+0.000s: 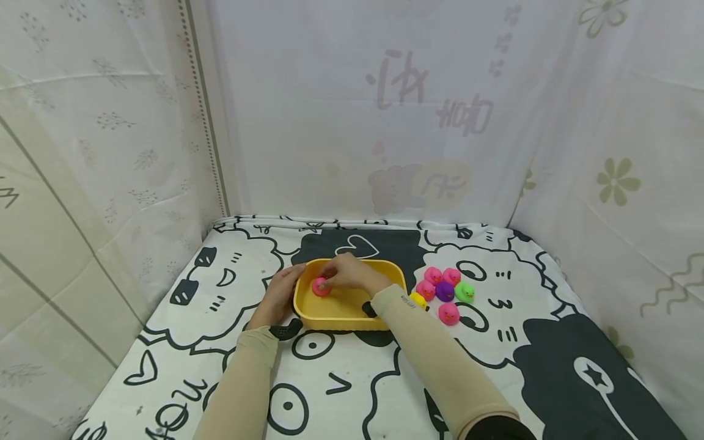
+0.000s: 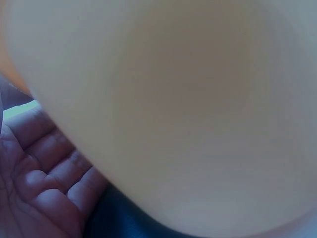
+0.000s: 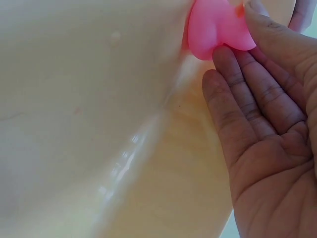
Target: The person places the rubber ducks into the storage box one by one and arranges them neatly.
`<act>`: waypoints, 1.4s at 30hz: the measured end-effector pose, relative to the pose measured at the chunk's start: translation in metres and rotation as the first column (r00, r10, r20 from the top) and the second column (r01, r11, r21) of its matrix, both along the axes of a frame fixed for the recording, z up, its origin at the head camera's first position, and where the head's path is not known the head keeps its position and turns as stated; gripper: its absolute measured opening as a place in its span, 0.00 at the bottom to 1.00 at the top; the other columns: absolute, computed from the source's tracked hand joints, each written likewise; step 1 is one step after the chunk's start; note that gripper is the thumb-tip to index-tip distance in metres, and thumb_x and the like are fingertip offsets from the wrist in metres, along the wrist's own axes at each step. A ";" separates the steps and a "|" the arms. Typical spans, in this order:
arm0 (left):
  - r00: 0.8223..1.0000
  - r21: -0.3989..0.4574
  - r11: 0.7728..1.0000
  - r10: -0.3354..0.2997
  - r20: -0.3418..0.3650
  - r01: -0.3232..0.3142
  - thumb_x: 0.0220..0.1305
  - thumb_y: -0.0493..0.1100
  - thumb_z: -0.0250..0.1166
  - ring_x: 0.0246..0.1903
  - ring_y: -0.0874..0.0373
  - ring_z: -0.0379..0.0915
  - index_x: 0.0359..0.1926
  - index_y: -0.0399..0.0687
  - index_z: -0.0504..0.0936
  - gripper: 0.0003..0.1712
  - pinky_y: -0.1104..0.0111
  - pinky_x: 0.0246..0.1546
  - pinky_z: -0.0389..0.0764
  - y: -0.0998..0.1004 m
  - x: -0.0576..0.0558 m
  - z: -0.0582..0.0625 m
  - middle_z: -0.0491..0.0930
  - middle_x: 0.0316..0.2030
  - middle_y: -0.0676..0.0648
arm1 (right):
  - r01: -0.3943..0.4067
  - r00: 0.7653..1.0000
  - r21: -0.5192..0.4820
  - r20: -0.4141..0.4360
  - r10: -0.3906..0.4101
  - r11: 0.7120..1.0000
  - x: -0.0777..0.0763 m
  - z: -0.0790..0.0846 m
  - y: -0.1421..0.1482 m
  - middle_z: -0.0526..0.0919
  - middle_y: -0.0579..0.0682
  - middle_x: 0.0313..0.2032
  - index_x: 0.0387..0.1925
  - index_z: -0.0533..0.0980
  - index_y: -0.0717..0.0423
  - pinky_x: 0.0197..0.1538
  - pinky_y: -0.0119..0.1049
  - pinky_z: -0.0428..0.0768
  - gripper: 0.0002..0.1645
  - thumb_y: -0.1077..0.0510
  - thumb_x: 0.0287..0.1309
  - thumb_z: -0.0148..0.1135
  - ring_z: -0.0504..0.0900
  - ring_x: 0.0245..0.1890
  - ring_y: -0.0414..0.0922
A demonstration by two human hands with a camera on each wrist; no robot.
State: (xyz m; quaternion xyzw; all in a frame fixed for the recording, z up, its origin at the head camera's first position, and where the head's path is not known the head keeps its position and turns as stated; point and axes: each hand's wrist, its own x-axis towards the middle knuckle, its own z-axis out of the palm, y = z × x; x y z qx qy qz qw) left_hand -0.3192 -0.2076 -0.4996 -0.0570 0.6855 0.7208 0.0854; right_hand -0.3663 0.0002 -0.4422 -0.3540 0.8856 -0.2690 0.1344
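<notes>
Over the left half of a yellow tray [image 1: 352, 321], my right hand [image 1: 349, 272] pinches a pink rubber duck [image 1: 320, 286] between thumb and fingertips. The right wrist view shows this pink duck [image 3: 218, 27] held at the tips of the fingers [image 3: 267, 89], with the palm facing the camera. My left hand [image 1: 282, 293] lies along the outside of the tray's left end, touching near the rim. In the left wrist view, a large blurred pale surface covers most of the picture; part of the left palm and fingers [image 2: 54, 158] shows beside it.
Right of the tray stand several pink ducks [image 1: 426, 290], a purple duck [image 1: 444, 291], a green duck [image 1: 464, 292] and a yellow duck [image 1: 418, 300] partly behind the right sleeve. A black-and-white patterned cloth [image 1: 330, 391] covers the table. Pale curtains [image 1: 308, 122] hang around it.
</notes>
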 end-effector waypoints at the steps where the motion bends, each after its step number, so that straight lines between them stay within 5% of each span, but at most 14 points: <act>1: 1.000 0.001 1.000 -0.003 0.000 0.003 0.73 0.64 0.55 0.62 0.49 0.72 0.70 0.47 0.71 0.36 0.65 0.57 0.80 0.000 0.000 0.000 0.72 0.66 0.44 | 0.001 1.000 0.004 0.000 -0.001 1.000 0.000 0.000 0.000 0.87 0.42 0.44 0.53 0.84 0.52 0.52 0.28 0.81 0.19 0.52 0.61 0.71 0.82 0.43 0.37; 21: 1.000 0.027 1.000 -0.011 0.003 0.011 0.71 0.65 0.57 0.54 0.50 0.76 0.68 0.47 0.73 0.36 0.66 0.50 0.83 0.000 0.000 -0.001 0.74 0.63 0.42 | -0.026 0.999 0.009 -0.027 0.026 1.000 0.003 0.004 -0.002 0.87 0.45 0.47 0.55 0.82 0.54 0.52 0.30 0.80 0.23 0.48 0.63 0.69 0.82 0.44 0.39; 42: 1.000 0.046 0.999 -0.003 -0.011 0.004 0.72 0.63 0.57 0.57 0.51 0.75 0.67 0.46 0.74 0.34 0.65 0.53 0.82 0.000 0.000 0.000 0.74 0.64 0.43 | -0.042 0.998 -0.053 -0.043 0.040 0.998 0.004 0.014 0.012 0.86 0.48 0.51 0.57 0.81 0.55 0.53 0.31 0.81 0.26 0.47 0.63 0.68 0.83 0.50 0.41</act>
